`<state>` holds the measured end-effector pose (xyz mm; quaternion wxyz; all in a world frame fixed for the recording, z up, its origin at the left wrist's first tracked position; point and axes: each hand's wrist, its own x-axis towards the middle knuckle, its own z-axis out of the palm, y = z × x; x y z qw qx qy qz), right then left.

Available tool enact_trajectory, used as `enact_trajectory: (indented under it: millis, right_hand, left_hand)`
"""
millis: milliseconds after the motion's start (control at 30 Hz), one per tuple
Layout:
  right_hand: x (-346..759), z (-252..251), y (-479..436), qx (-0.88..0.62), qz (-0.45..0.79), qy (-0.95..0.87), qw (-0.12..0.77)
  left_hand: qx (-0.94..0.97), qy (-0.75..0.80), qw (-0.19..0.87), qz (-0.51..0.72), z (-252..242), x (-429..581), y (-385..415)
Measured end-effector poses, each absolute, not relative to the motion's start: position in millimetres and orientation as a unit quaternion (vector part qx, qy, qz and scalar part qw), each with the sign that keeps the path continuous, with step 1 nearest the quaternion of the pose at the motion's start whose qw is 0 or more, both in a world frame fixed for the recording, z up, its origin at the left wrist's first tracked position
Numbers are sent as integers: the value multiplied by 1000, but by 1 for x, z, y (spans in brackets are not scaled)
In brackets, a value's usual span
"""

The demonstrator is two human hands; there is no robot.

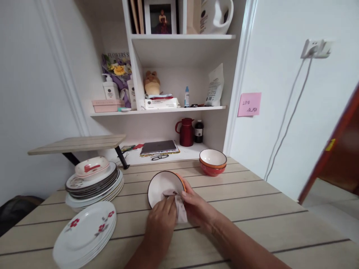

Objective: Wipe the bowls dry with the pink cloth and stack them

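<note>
Tilted towards me over the table is a bowl (158, 185) with a white inside, a dark rim and an orange outside. My right hand (196, 203) grips it by its right edge, thumb at the rim. A pale pinkish cloth (181, 211) is bunched inside the bowl and hangs over its near side. My left hand (162, 218) is closed on this cloth, its fingers pressed against the bowl's inner wall. Farther back to the right, two stacked bowls (212, 172), orange over red, stand apart from my hands.
At the left stand white flowered plates (84, 228) and a taller stack of plates (94, 185) topped by a square dish (92, 167). A small raised shelf (81, 143) stands behind them. Behind the table, a laptop (158, 147), glasses (160, 157) and a red jug (186, 132) occupy a cabinet.
</note>
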<state>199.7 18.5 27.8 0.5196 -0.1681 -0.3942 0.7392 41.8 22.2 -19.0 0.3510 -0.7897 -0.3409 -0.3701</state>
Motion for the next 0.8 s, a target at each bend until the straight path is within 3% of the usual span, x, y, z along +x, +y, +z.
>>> enact_trajectory:
  millis: [267, 533, 800]
  right_hand:
    - [205, 40, 20, -292, 682, -396, 541]
    - [265, 58, 28, -352, 656, -540, 392]
    - [226, 35, 20, -210, 709, -493, 459]
  left_hand:
    - [-827, -291, 340, -341, -14, 49, 21]
    - [-867, -181, 307, -348, -7, 54, 20]
    - [-803, -316, 346, -368, -14, 40, 21]
